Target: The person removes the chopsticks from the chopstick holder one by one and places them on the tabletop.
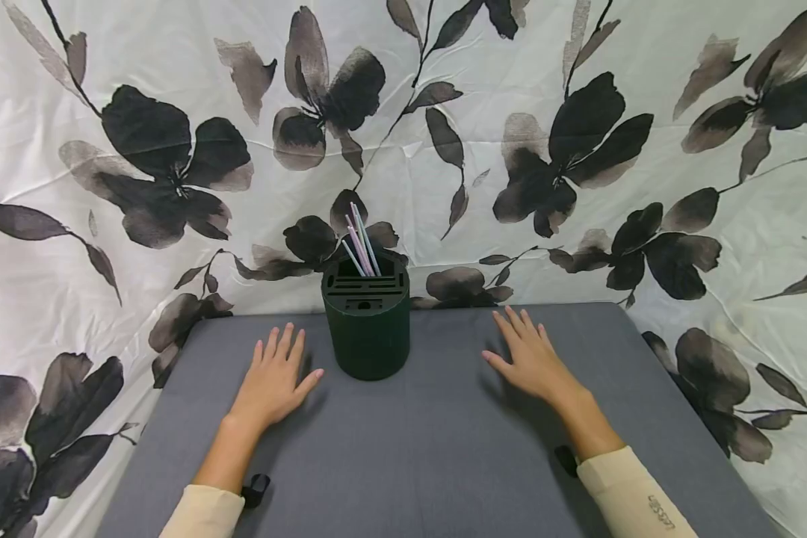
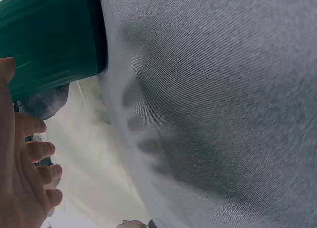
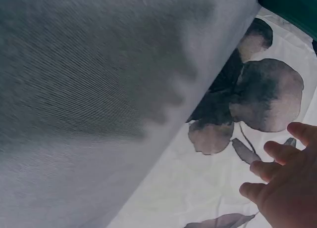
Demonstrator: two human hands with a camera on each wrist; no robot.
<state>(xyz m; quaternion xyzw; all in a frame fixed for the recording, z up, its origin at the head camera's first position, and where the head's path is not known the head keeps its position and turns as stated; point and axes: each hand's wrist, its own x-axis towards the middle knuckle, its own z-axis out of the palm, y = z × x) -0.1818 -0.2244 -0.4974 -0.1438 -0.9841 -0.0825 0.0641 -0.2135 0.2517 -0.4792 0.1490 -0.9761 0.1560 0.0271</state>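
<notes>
A dark green round holder [image 1: 368,336] with a slotted top stands at the back of the grey table. Several thin pale sticks, white, bluish and pinkish [image 1: 361,243], lean in its rear opening. Left of the holder, my left hand [image 1: 273,381] hovers palm down with fingers straight and thumb spread toward it. To the right, my right hand [image 1: 528,357] is held over the table in the same way, farther from the holder. Neither hand touches anything. In the left wrist view the holder's green side [image 2: 47,40] appears close beyond the thumb. The right wrist view shows only its edge [image 3: 292,8].
The grey cloth-covered table [image 1: 410,463] ends just behind the holder. Behind it hangs a white cloth with dark flowers [image 1: 444,149], which also spreads along both sides. A black strap [image 1: 255,491] is at the left wrist, another [image 1: 566,460] at the right.
</notes>
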